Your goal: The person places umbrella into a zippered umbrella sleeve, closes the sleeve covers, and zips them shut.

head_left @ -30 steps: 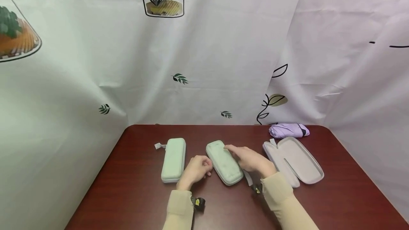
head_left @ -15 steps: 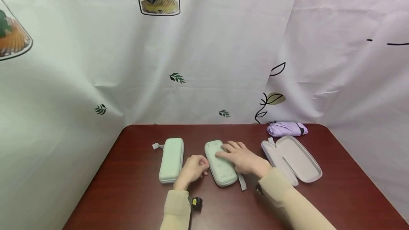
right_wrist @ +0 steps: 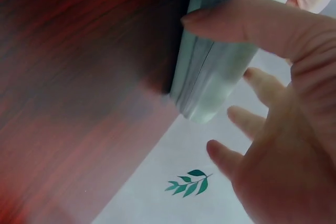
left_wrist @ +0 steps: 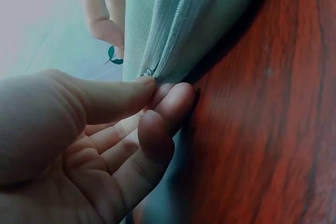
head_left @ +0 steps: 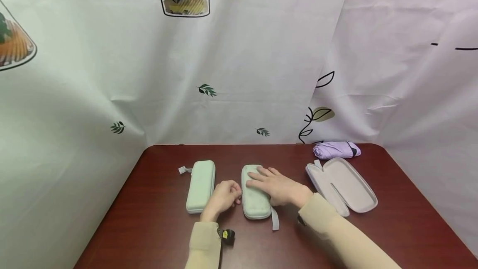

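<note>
I have the left hand pinching, thumb against forefinger, at the zip pull of a pale mint-green, rounded oblong zip case; the fingertips nearly cover the pull. The case lies on the glossy red-brown wooden table, immediately right of that pinch, its long side running past it. The right hand isn't clasping anything: its fingers lie spread and fairly straight over the case, thumb reaching across. I can't tell how hard they press.

I'd judge the case light, its shell stiff but slightly yielding, not fragile. The fabric-like skin should feel grippy, yet so light a thing would probably swivel if tugged without a steadying palm. To work the zip I'd hold the pull itself; to lift, I'd take both long sides. The pale fabric strap, lying just nearer than the right hand, would make a looser hold.

My left beige sleeve comes nearly straight in behind the pinch; my right beige sleeve slants in from the right.
</note>
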### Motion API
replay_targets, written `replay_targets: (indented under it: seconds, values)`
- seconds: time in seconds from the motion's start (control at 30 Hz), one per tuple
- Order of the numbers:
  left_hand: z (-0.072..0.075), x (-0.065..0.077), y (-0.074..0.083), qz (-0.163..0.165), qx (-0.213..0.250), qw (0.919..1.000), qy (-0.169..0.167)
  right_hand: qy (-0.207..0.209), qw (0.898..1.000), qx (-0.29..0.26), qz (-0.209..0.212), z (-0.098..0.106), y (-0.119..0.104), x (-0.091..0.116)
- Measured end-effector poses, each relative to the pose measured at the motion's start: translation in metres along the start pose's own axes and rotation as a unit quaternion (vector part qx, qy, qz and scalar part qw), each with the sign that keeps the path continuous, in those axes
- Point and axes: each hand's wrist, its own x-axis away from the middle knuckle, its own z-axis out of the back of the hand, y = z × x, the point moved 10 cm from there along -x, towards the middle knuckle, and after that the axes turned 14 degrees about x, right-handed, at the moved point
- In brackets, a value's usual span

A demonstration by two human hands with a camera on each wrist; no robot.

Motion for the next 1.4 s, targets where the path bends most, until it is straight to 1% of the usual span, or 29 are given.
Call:
replay_targets:
  seconds: [0.13, 0.23, 0.33, 0.4, 0.47, 0.57, 0.7, 0.9, 1.0, 1.17, 1.27, 1.4]
  values:
    - [0.002, 0.000, 0.000, 0.005, -0.006, 1.0000, 0.003, 0.002, 1.000, 0.009, 0.019, 0.003, -0.003, -0.003]
    - [0.005, 0.000, 0.001, 0.002, -0.010, 0.9999, 0.008, 0.006, 0.999, 0.007, 0.031, 0.004, -0.005, -0.007]
    - [0.006, 0.001, 0.003, -0.002, -0.023, 0.9996, 0.014, 0.011, 0.999, -0.009, 0.029, 0.003, -0.004, -0.010]
    - [0.007, 0.000, 0.004, -0.007, -0.040, 0.9990, 0.019, 0.018, 0.999, -0.020, 0.021, 0.001, -0.002, -0.011]
    - [0.008, 0.000, 0.006, -0.013, -0.062, 0.9977, 0.025, 0.028, 0.999, -0.026, 0.012, 0.000, 0.001, -0.012]
    - [0.009, -0.001, 0.010, -0.027, -0.078, 0.9959, 0.035, 0.046, 0.999, -0.028, -0.005, -0.001, 0.007, -0.011]
    - [0.009, -0.002, 0.015, -0.033, -0.079, 0.9956, 0.039, 0.065, 0.997, -0.040, -0.032, 0.000, 0.015, -0.007]
    - [0.009, 0.002, 0.014, -0.025, -0.080, 0.9959, 0.034, 0.090, 0.992, -0.048, -0.071, -0.002, 0.025, 0.001]
    - [0.009, 0.005, 0.012, -0.023, -0.069, 0.9969, 0.030, 0.102, 0.989, -0.057, -0.096, -0.006, 0.029, 0.005]
    - [0.007, 0.007, 0.009, -0.020, -0.037, 0.9988, 0.024, 0.117, 0.980, -0.082, -0.139, -0.010, 0.036, 0.011]
    - [0.008, 0.009, 0.007, -0.008, -0.018, 0.9994, 0.029, 0.122, 0.976, -0.086, -0.161, -0.010, 0.039, 0.013]
    - [0.009, 0.009, 0.004, 0.005, -0.009, 0.9995, 0.030, 0.120, 0.971, -0.094, -0.183, -0.007, 0.040, 0.015]
